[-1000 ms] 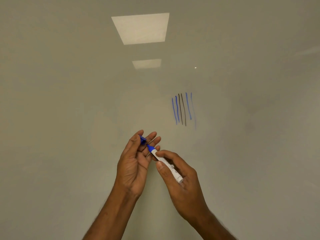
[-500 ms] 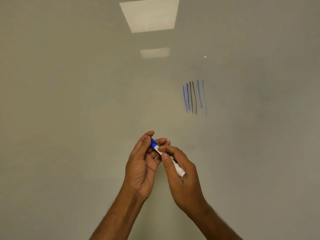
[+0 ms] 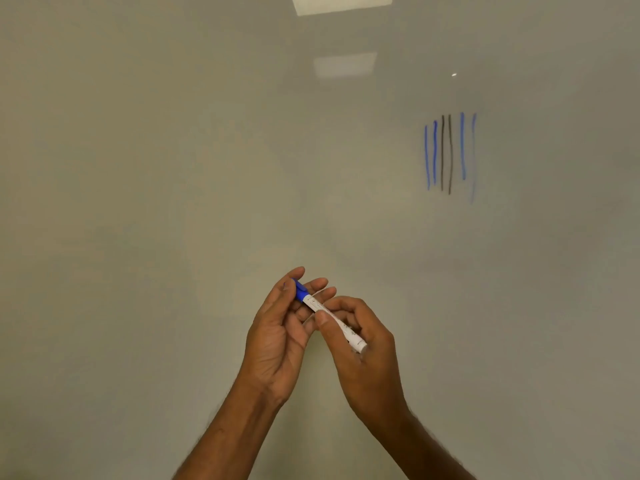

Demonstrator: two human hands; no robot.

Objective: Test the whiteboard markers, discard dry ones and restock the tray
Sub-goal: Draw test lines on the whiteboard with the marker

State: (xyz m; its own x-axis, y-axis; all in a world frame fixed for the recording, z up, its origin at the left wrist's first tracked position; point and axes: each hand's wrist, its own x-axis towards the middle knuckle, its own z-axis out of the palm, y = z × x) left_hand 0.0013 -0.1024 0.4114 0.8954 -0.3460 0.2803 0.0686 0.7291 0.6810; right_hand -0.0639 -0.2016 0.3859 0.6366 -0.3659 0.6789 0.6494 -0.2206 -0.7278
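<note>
A white marker (image 3: 341, 325) with a blue cap (image 3: 300, 289) is held between both hands in front of the whiteboard (image 3: 173, 202). My right hand (image 3: 363, 355) grips the white barrel, thumb on top. My left hand (image 3: 277, 337) holds the blue cap end between thumb and fingers. The cap sits on the marker. Several vertical test strokes (image 3: 448, 154), blue and black, are on the board up to the right; the rightmost blue one is faint.
The whiteboard fills the whole view. Ceiling lights reflect in it near the top (image 3: 343, 3). No tray or other markers are in view.
The cap, held apart from the marker a second ago, is now pushed onto the tip. The view has shifted left, so the strokes lie further right.
</note>
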